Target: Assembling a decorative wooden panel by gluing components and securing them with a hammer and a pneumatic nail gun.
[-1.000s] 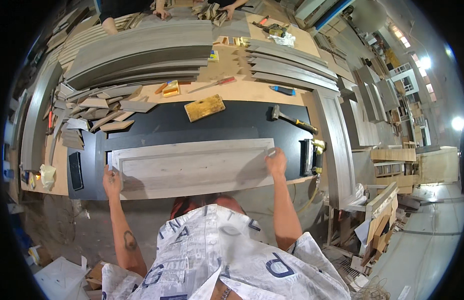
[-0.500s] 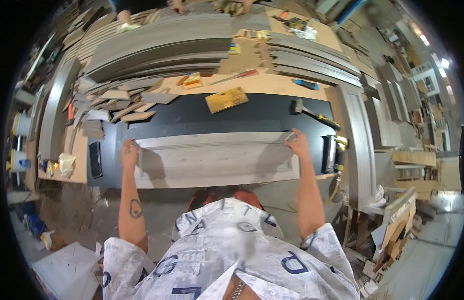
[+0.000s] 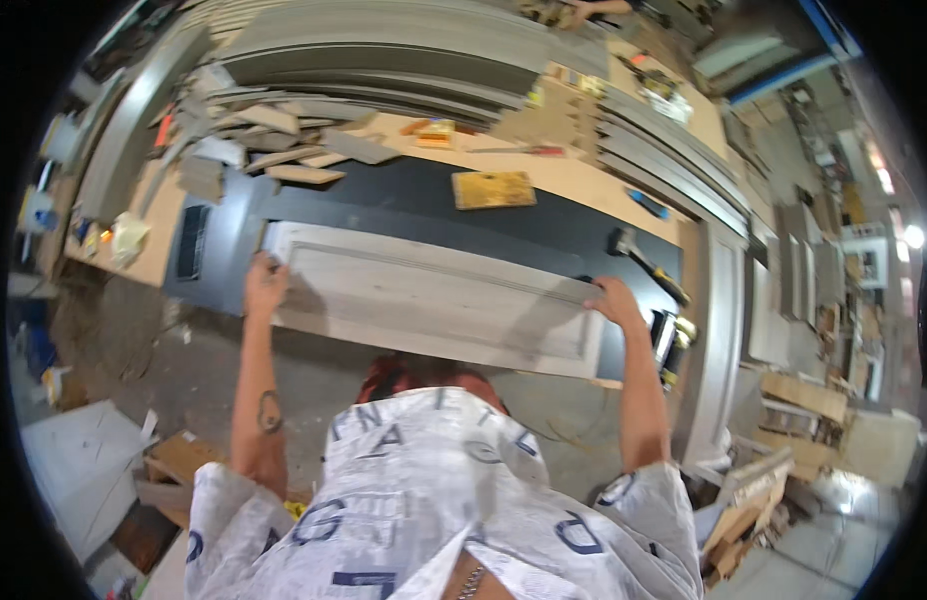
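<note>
Panel (image 3: 434, 297), oblong, pale grey, wood-grained

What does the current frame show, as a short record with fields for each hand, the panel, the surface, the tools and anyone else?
Left hand: holds the panel's left end
Right hand: holds the panel's far right corner
Panel: pale grey, framed border, above the dark board; contact unclear
On the board: yellow block, hammer
Beyond the board: blue-handled tool, red-handled tool
Far left: loose wood pieces
Other person: hand at the top edge
</note>
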A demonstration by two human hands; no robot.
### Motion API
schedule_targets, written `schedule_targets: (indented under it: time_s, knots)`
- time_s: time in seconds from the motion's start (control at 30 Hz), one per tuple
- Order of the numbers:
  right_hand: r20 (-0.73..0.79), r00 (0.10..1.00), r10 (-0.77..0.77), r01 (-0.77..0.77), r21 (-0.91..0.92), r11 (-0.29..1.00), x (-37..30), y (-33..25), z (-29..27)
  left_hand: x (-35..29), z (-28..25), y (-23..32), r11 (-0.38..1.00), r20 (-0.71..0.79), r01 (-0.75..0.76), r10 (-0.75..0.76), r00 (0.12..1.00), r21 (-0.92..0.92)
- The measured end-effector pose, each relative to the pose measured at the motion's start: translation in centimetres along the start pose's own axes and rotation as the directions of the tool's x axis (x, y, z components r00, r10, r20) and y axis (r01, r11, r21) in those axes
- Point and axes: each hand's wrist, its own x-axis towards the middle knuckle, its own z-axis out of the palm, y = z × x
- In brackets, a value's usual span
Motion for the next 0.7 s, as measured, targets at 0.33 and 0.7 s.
schedule_targets:
  time_s: [0.33,0.7]
  knots:
    - [0.105,0.986,0.131,-0.136,0.042,0.99,-2.2,0.7,-1.6,0.4,-1.3,6.8,0.978,0.137,0.191,-0.18,0.974,-0.079]
    - [-0.187,0.855,0.484,-0.394,0.373,0.84,-5.6,-1.9,2.4,-2.1,-1.5,7.9,0.98,0.012,0.192,-0.192,0.981,-0.059]
